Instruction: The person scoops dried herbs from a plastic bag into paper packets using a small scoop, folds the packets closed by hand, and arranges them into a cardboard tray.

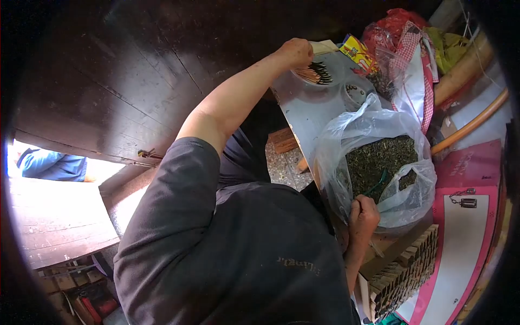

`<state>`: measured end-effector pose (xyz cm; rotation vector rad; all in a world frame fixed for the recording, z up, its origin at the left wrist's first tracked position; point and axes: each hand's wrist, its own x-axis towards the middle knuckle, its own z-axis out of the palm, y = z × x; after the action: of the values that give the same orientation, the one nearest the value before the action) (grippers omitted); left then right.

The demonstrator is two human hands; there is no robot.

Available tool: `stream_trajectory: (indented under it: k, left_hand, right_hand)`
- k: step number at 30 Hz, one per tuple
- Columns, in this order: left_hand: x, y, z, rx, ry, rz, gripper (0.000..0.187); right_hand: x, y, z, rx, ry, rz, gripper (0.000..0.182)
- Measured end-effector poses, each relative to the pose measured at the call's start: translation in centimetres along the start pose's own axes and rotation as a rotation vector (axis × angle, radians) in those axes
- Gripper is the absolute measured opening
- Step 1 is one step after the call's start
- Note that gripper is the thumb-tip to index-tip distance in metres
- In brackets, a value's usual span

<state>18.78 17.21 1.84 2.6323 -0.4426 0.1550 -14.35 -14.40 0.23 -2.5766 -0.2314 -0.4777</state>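
My left hand [298,52] is closed in a fist at the far end of the grey tabletop, its fingers turned away so I cannot make out what it holds. Beside it lies a pale flat piece [324,47]. Just below, a clear bowl holds several slender sticks with dark tips [319,73]. My right hand [363,214] is closed at the near rim of a translucent plastic bag [346,132]. From its fingers a thin green tool [377,186] reaches over the dark, dry, chopped leaf [382,157] inside the bag.
A small clear container [356,93] stands near a yellow packet [358,53]. Red and checked plastic bags [409,43] crowd the back. A tray of stacked brown pieces [403,271] sits near my right forearm, beside a pink and white box [468,211]. An orange pipe [470,125] crosses at right.
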Motion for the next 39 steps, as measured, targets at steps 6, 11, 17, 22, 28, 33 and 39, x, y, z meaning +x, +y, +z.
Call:
stream_trajectory:
  k: [6, 11, 17, 22, 28, 33, 39]
  left_hand:
    - [-0.1, 0.5, 0.2, 0.053, 0.022, -0.039, 0.020]
    - [0.4, 0.0, 0.9, 0.185, -0.069, 0.148, 0.020]
    - [1.1, 0.4, 1.2, 0.275, -0.027, 0.096, 0.017]
    - [0.8, 0.6, 0.7, 0.294, -0.044, 0.164, 0.016]
    - [-0.4, 2.0, -1.0, 0.404, -0.064, 0.242, 0.015]
    - [-1.1, 2.4, -1.9, 0.373, -0.065, 0.259, 0.015]
    - [-1.2, 1.4, -3.7, 0.218, 0.124, 0.080, 0.017]
  right_hand:
    - [0.1, -0.2, 0.0, 0.020, -0.010, 0.018, 0.005]
    - [0.0, -0.3, 0.0, 0.003, -0.029, 0.040, 0.006]
    - [-0.1, -0.2, 0.0, 0.011, -0.026, 0.037, 0.005]
    - [-0.2, -0.2, 0.2, 0.007, -0.022, 0.043, 0.006]
    - [-0.1, -0.2, 0.2, 0.000, -0.024, 0.029, 0.006]
    - [-0.2, -0.6, -0.1, -0.011, -0.044, 0.040, 0.005]
    - [-0.2, -0.7, -0.1, -0.003, -0.042, 0.050, 0.005]
